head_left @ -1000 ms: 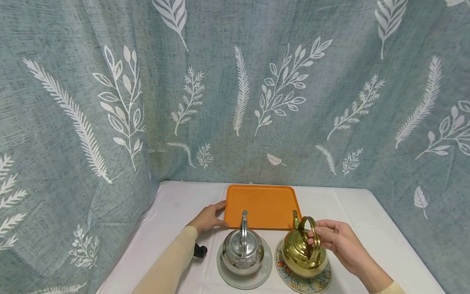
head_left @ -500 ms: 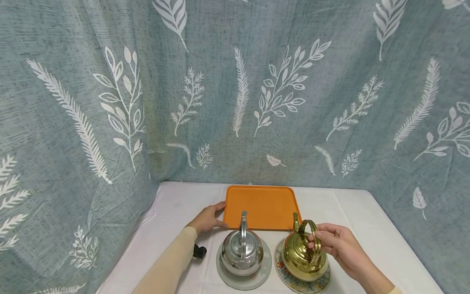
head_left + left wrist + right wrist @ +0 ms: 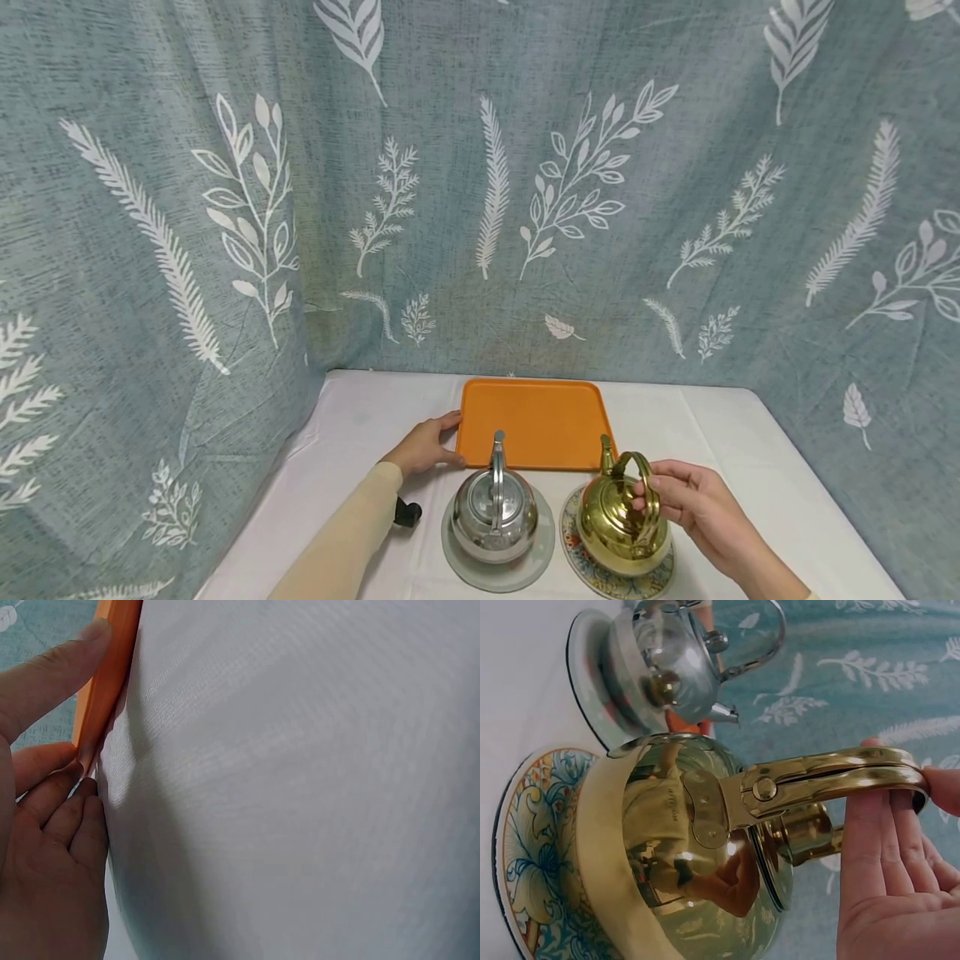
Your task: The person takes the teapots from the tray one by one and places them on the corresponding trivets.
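My right hand [image 3: 693, 508] holds the arched handle of a shiny gold kettle [image 3: 618, 525], its fingers under the handle and the thumb at the top, as the right wrist view shows. The kettle is over a round floral-patterned mat [image 3: 544, 847]; I cannot tell whether its base is slightly raised. My left hand [image 3: 422, 447] touches the left edge of an orange tray [image 3: 532, 421], thumb and fingers spread. In the left wrist view the thumb lies against the tray's rim [image 3: 112, 667] and the other fingers are near its corner.
Left of the gold kettle, a silver kettle [image 3: 495, 521] stands on a round pale mat [image 3: 543, 550]. A black object [image 3: 408, 513] is beside my left sleeve. White cloth [image 3: 360, 417] covers the table; a leaf-patterned curtain [image 3: 450, 208] surrounds it.
The gold kettle and my right hand have shifted slightly to the right and toward me. My left hand, the tray and the silver kettle look nearly the same.
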`<state>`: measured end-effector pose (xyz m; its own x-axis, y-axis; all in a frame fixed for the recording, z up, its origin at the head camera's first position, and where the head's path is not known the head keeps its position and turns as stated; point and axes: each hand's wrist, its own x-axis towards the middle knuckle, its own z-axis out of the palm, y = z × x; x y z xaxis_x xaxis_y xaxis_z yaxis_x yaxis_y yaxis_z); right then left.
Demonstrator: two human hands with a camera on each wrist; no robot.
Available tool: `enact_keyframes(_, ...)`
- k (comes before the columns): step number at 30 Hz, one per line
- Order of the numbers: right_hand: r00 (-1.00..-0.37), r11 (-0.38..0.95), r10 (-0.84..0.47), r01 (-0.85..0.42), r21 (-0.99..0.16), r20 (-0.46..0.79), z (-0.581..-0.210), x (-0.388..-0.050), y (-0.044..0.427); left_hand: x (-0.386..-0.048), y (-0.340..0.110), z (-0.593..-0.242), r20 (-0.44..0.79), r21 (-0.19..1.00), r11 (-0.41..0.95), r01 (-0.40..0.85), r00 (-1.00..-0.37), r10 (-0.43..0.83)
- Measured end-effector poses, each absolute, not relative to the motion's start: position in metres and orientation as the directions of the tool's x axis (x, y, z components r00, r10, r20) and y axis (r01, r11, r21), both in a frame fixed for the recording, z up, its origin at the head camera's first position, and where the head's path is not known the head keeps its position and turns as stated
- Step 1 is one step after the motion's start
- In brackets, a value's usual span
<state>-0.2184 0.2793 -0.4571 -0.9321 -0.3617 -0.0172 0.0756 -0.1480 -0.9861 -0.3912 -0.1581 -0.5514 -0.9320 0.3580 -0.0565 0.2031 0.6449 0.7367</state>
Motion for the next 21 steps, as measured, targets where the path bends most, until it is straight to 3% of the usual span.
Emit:
enact_keyframes(6,-0.942,-0.133,-0.331,0.093,-0.987,-0.044,-0.457,-0.221,0.28,-0.392,-0.16,-0.551,-0.051,0.735,0.647,0.205,-0.934,0.354)
enact_keyframes(12,-0.975,-0.131,-0.214,0.096,-0.987,-0.067,-0.457,-0.225,0.282,-0.389,-0.163,-0.552,-0.038,0.734,0.643,0.218,-0.932,0.36)
enact_keyframes(21,-0.967,-0.261,-0.245,-0.01,-0.965,0.076,-0.441,-0.238,0.3,-0.384,-0.167,-0.54,0.0,0.769,0.603,0.211,-0.944,0.329)
